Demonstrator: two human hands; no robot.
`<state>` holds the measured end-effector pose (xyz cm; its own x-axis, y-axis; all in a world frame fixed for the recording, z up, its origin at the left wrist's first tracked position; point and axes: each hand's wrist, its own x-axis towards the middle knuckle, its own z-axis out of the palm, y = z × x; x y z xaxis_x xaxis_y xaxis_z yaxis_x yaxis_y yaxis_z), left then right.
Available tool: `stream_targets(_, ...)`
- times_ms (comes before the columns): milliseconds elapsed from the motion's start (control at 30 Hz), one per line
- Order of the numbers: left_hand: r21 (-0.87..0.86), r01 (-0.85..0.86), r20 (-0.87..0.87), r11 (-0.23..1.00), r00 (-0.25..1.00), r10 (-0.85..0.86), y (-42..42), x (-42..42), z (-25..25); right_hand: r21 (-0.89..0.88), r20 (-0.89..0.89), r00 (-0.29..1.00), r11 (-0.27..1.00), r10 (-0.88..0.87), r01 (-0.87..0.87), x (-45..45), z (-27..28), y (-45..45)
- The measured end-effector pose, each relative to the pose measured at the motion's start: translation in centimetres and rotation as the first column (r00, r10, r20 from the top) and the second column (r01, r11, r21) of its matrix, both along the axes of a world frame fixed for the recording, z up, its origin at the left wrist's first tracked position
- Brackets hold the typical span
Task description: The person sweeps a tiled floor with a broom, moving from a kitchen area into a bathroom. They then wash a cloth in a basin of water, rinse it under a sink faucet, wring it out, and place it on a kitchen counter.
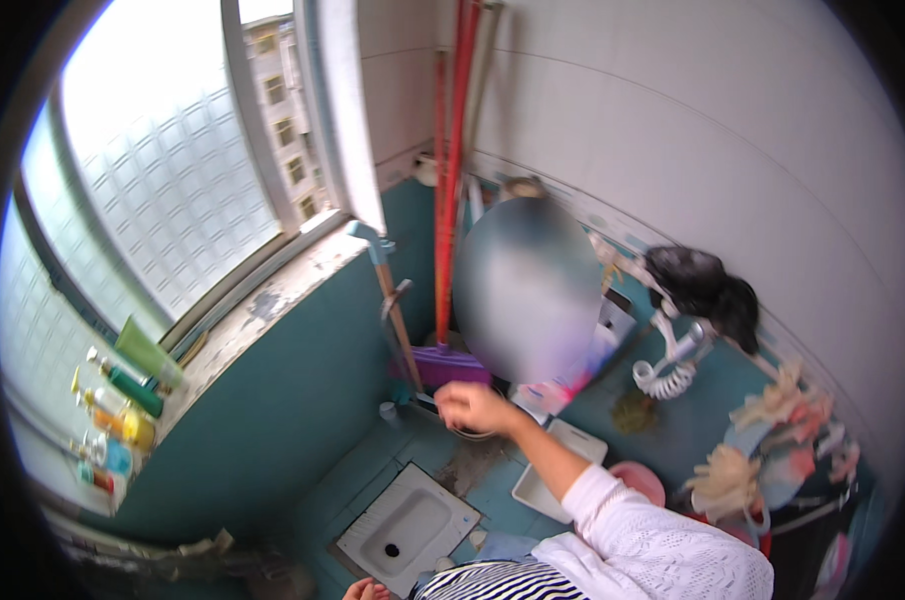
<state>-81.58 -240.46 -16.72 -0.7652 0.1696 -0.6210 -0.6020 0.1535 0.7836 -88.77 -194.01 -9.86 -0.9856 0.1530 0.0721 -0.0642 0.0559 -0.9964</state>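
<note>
My right hand [473, 409] reaches out over the floor with its fingers bent downward. It appears close to the lower end of a wooden handle [398, 315] with a light blue grip, and a thin round rim shows just under the wrist. Whether the fingers touch or hold anything cannot be told. At the bottom edge is my left hand [368, 590], partly cut off, its fingers curled near the striped shirt. Between the hands lies a white ceramic squat toilet [411, 529]. Behind my right hand stands a purple broom head [445, 366] on a red pole [446, 225].
White plastic trays [531, 491] and a pink basin [638, 482] stand beside my right arm. Pump bottles [126, 427] and a green tube [146, 349] line the windowsill [261, 300]. Rubber gloves [726, 476] and a white coiled hose [666, 380] hang at right. An oval blur hides the corner.
</note>
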Motion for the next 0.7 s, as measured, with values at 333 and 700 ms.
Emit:
stream_targets(333, 0.042, 0.616, 0.016, 0.786, 0.787, -0.617, 1.5, -9.1, -4.1, 0.552, 0.822, -0.341, 0.784, -0.456, 0.285, 52.2, -23.5, -23.6)
stream_targets(700, -0.013, 0.882, 0.010, 0.471, 0.471, -0.882, 7.2, -5.6, -8.7, 0.627, 0.765, -0.388, 0.456, -0.514, 0.632, 54.5, -21.3, -48.9)
